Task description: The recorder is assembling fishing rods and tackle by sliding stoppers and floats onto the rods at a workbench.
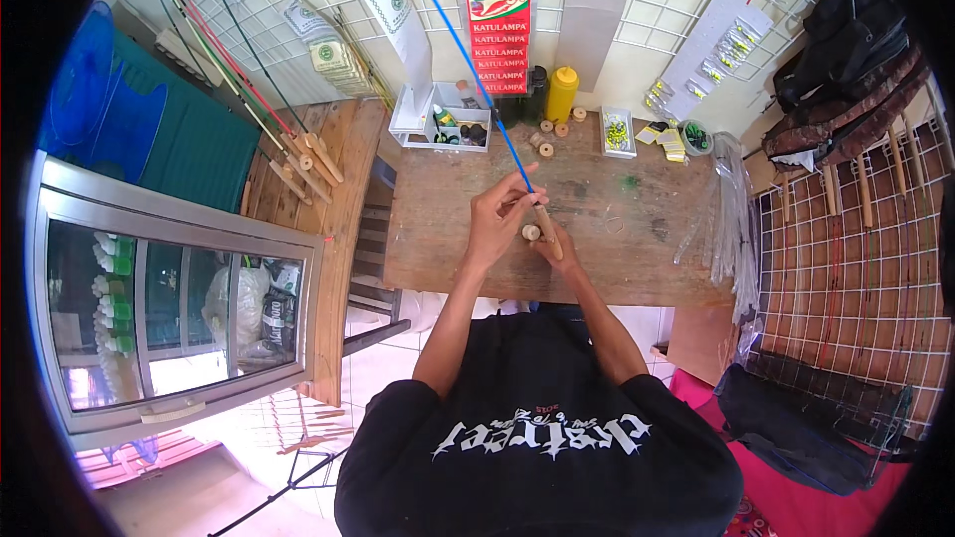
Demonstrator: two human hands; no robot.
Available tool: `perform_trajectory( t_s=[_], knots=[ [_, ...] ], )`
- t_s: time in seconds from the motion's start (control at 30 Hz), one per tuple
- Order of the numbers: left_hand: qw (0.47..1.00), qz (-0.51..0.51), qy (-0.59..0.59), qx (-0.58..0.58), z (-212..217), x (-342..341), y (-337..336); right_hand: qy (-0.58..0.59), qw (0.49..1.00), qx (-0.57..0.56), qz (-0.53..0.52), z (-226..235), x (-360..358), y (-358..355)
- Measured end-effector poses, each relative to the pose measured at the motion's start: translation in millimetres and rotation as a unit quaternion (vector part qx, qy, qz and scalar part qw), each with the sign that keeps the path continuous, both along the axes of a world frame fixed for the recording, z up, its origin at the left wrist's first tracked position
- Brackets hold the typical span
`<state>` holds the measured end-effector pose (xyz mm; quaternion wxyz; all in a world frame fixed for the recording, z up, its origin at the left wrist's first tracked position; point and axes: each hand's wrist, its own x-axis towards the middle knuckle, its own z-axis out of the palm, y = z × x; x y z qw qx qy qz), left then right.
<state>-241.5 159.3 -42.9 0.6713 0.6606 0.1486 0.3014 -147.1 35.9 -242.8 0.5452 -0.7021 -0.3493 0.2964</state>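
Fingers of your left hand point(500, 217) pinch the blue rod point(476, 75) just above its wooden handle point(544, 229), which slants down across your right hand point(553, 242). Your right fingers curl around that handle, with a small wooden spool point(531, 233) touching them, over the wooden table point(637, 229).
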Motion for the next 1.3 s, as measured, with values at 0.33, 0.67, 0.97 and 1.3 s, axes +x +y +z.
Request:
perform_trajectory(
  t_s=[0.33,0.67,0.97,1.3],
  knots=[
    [0.998,-0.031,0.047,0.032,-17.4,-3.7,1.8,0.194,0.98,0.038,0.007,84.9,21.5,-22.2],
    [0.991,-0.124,0.057,-0.003,-24.5,10.0,5.3,-0.015,1.0,-0.024,0.01,140.8,-4.0,-23.6],
    [0.946,0.184,0.094,0.25,-24.2,-3.1,42.5,-0.079,0.996,-0.041,-0.009,136.6,-2.8,-29.7],
    [0.993,-0.004,0.118,0.01,12.8,-11.2,8.7,0.023,0.999,-0.006,0.025,126.3,-26.6,4.7]
  ],
)
